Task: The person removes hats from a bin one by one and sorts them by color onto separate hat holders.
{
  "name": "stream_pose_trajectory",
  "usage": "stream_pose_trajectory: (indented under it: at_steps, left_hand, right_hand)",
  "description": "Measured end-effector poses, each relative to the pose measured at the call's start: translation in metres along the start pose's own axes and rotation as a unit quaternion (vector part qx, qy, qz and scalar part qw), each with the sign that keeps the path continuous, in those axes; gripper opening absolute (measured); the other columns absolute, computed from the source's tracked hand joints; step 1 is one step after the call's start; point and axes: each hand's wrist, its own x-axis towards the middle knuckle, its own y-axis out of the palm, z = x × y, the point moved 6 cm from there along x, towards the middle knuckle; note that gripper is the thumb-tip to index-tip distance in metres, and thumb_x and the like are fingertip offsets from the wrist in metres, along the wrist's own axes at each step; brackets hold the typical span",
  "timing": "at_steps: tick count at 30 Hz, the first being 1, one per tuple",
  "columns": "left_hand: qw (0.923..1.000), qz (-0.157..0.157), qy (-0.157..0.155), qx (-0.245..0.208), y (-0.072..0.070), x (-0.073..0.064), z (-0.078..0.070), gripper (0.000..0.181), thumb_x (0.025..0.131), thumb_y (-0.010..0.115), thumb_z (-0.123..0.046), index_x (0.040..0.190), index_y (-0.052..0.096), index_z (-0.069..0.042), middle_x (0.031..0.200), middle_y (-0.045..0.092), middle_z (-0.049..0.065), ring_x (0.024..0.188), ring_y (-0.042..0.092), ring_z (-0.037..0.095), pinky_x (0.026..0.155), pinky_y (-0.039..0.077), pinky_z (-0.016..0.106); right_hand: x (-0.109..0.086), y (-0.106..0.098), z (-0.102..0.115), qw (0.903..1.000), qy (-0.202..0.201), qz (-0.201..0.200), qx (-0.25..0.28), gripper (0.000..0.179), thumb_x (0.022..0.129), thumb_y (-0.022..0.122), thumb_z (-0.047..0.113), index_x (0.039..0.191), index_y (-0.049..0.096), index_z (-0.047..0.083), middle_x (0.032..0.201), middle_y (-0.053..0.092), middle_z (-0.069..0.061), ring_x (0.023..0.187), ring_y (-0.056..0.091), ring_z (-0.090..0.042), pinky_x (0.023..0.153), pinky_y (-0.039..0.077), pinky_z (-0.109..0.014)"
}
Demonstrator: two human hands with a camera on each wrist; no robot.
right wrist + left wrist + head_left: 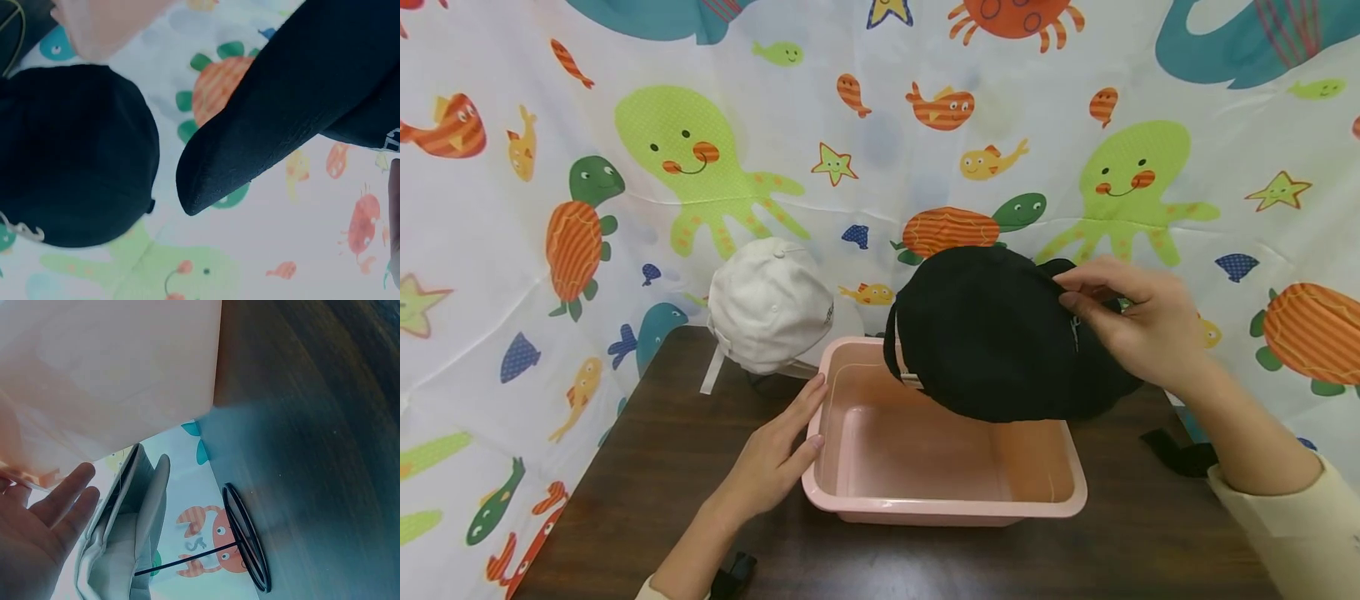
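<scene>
My right hand [1138, 321] pinches a black cap [985, 342] by its edge, and the cap hangs over the pink basin [943, 507]. In the right wrist view the brim of this cap [269, 119] slants across the picture, with pale embroidery on its crown. A fingertip shows at that view's right edge. My left hand [775, 446] rests on the basin's left side, fingers extended along the rim. In the left wrist view its fingers [65, 497] lie near the basin's edge. Behind it, a white cap [767, 308] hangs on a black wire stand [247, 540].
A second black cap [75, 150] with pale lettering stands right of the basin, largely hidden behind the held cap in the head view. Everything rests on a dark wooden table [647, 458]. A sea-animal curtain [880, 150] hangs close behind.
</scene>
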Motion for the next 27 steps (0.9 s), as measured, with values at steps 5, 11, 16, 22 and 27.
stream_pose_trajectory:
  at_steps: [5,11,16,22,27]
  left_hand:
    - [1.0,0.0,0.001,0.002,0.0,-0.001,0.0,0.062,0.103,0.059,-0.022,0.162,0.041,-0.012,0.171,0.031,-0.002,0.149,0.043,0.021,0.119,0.03,0.024]
    - [1.0,-0.001,0.004,0.0,-0.002,-0.001,0.0,0.062,0.103,0.059,-0.021,0.162,0.041,-0.01,0.171,0.031,-0.001,0.149,0.043,0.021,0.119,0.026,0.02]
    - [1.0,-0.004,0.007,-0.004,-0.003,-0.002,0.001,0.063,0.103,0.059,-0.02,0.163,0.039,-0.014,0.171,0.031,-0.002,0.15,0.042,0.02,0.118,0.022,0.015]
    - [0.9999,-0.004,0.01,0.002,-0.003,-0.003,0.0,0.063,0.103,0.059,-0.02,0.163,0.04,-0.013,0.171,0.031,-0.002,0.149,0.043,0.021,0.119,0.028,0.021]
    - [0.9999,0.002,0.006,0.008,-0.004,-0.004,-0.001,0.062,0.104,0.058,-0.022,0.163,0.04,-0.013,0.171,0.031,-0.003,0.149,0.043,0.021,0.118,0.038,0.035]
  right_hand:
    - [0.005,-0.015,-0.001,0.9992,0.016,-0.012,-0.035,0.038,0.072,0.073,-0.033,0.098,0.079,-0.005,0.094,0.073,0.008,0.084,0.064,0.003,0.08,0.05,-0.011]
    - [0.009,-0.03,0.002,0.997,0.025,-0.012,-0.072,0.036,0.074,0.072,-0.032,0.099,0.079,-0.007,0.096,0.072,0.016,0.086,0.065,0.006,0.083,0.05,-0.01]
    - [0.008,-0.041,0.0,0.9956,0.026,-0.023,-0.087,0.033,0.076,0.072,-0.031,0.1,0.078,-0.009,0.096,0.074,0.011,0.086,0.066,0.006,0.082,0.051,-0.009]
    - [0.002,-0.05,-0.011,0.9923,0.03,-0.038,-0.114,0.031,0.078,0.072,-0.028,0.101,0.078,-0.009,0.095,0.076,-0.002,0.088,0.066,0.006,0.083,0.049,-0.008]
    - [-0.003,-0.056,-0.026,0.9881,0.061,-0.059,-0.128,0.028,0.082,0.072,-0.024,0.103,0.079,-0.007,0.098,0.071,0.018,0.088,0.063,0.006,0.082,0.047,-0.008]
